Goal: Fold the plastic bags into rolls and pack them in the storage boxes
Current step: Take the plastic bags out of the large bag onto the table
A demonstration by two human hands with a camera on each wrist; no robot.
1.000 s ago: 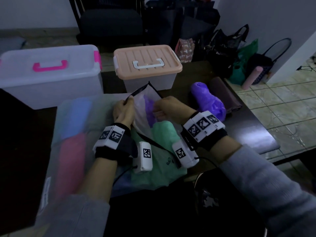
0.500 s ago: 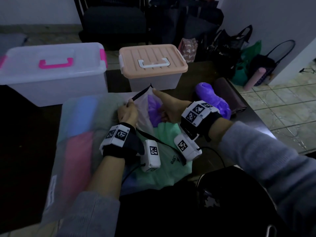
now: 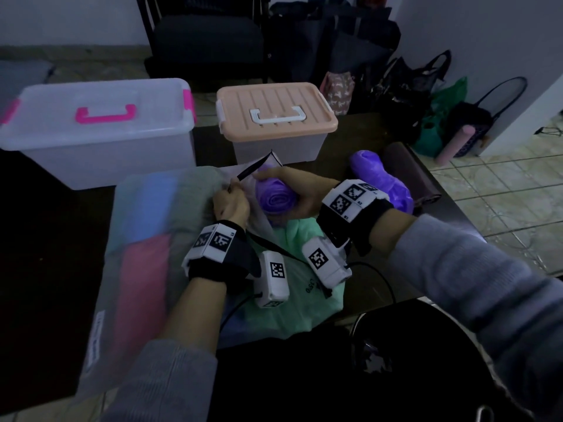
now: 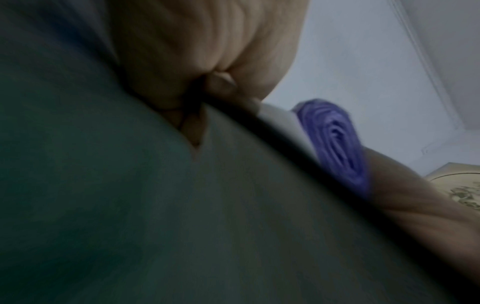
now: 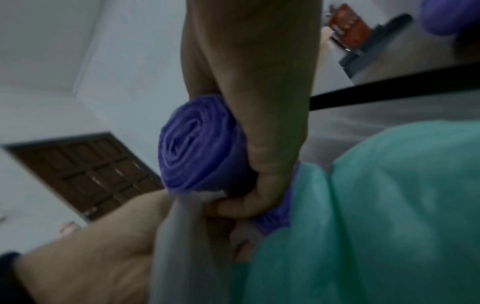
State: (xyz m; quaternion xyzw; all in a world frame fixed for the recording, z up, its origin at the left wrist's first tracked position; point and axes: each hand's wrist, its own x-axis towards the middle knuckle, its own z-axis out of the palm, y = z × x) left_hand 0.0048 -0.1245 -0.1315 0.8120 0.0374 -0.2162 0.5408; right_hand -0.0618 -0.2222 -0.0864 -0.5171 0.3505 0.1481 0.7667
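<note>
Boxes (image 3: 275, 123) behind gripped purple roll (image 3: 275, 201)

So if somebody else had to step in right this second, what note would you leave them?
Right hand grips a purple roll, half out of the clear zip bag. Left hand pinches the bag's opening. Green bag lies under the wrists; another purple bag lies to the right. Both storage boxes, pink-handled and peach-lidded, are closed. Nothing visibly packed yet; everything remains.

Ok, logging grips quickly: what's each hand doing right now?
Left hand: pinching the clear bag's edge.
Right hand: gripping the purple roll.
</note>
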